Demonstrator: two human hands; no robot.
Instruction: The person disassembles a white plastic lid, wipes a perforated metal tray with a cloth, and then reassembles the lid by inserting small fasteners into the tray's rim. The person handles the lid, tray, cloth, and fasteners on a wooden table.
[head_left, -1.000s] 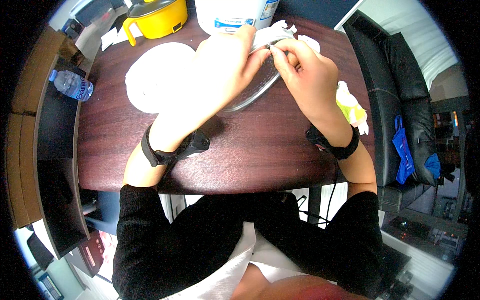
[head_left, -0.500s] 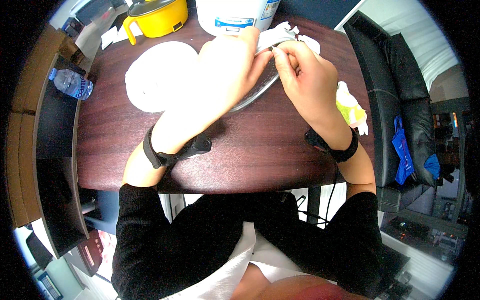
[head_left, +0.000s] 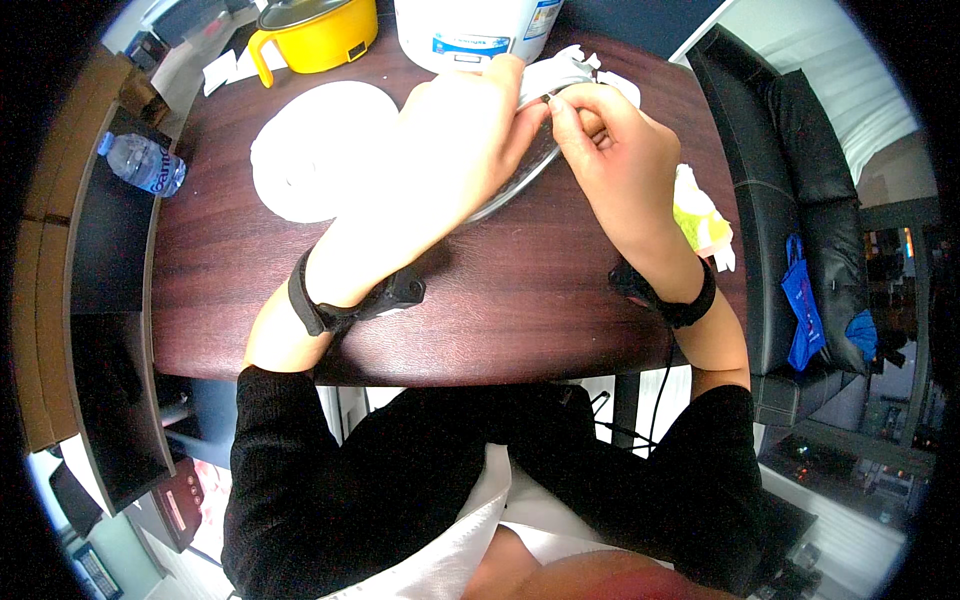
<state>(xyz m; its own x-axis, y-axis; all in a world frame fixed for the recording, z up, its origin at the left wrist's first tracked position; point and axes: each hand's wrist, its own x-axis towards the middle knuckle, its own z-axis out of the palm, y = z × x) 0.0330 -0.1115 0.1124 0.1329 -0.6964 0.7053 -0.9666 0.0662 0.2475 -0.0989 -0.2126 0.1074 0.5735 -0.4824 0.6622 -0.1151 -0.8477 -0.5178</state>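
My left hand (head_left: 465,125) and my right hand (head_left: 620,140) meet at the far middle of the table, fingertips almost touching. Thumb and fingers of each are pinched together over a small thing, too small to name. Beneath them shows the curved, glassy rim of a round dish (head_left: 512,192); my hands hide most of it. Just beyond lies crumpled white material (head_left: 560,68), perhaps paper or plastic film. Left of my left hand, an overexposed white round thing (head_left: 310,150), like a plate, rests on the table. Both wrists wear black straps.
A yellow pot (head_left: 318,38) with a handle and a white bucket (head_left: 425,35) with a blue label stand at the far side. A green-and-white wrapper (head_left: 703,218) lies right of my right hand. A water bottle (head_left: 145,165) is at the left, a black sofa (head_left: 775,180) at the right.
Both hands have shifted very slightly, with the fingertips still pinched together. Nothing else has visibly moved.
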